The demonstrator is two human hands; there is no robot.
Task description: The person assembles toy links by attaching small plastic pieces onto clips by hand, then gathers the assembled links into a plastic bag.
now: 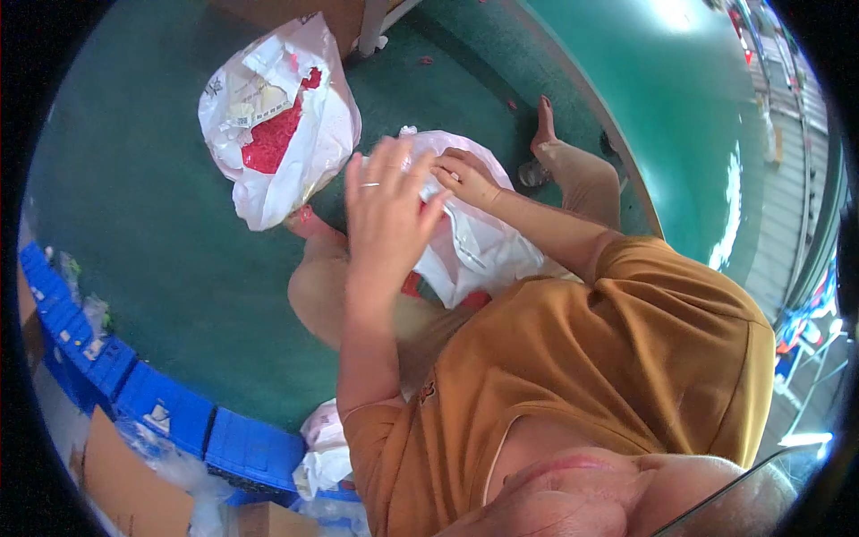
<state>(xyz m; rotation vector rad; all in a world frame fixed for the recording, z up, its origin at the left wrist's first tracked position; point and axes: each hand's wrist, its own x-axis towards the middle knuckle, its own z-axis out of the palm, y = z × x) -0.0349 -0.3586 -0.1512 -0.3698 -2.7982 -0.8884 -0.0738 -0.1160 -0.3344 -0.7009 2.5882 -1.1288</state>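
Note:
A white plastic bag (465,237) lies between my legs, with bits of red showing around it. My right hand (467,179) has its fingers curled on the far upper part of this bag, pinching the plastic. Just left of it, my left hand (386,210) is raised over the bag's left side, fingers stretched out and slightly blurred, a ring on one of them. Nothing shows in the left hand, though its palm side is partly hidden. Beyond my left foot stands a second white bag (335,116), its torn opening showing many small red pieces (271,143).
Blue crates (165,403) line the lower left, near a cardboard box (134,474) and clear plastic wrapping. Another white bag (324,452) lies beside the crates. A green tabletop (662,107) rises on the right. Small red scraps dot the green floor (197,295).

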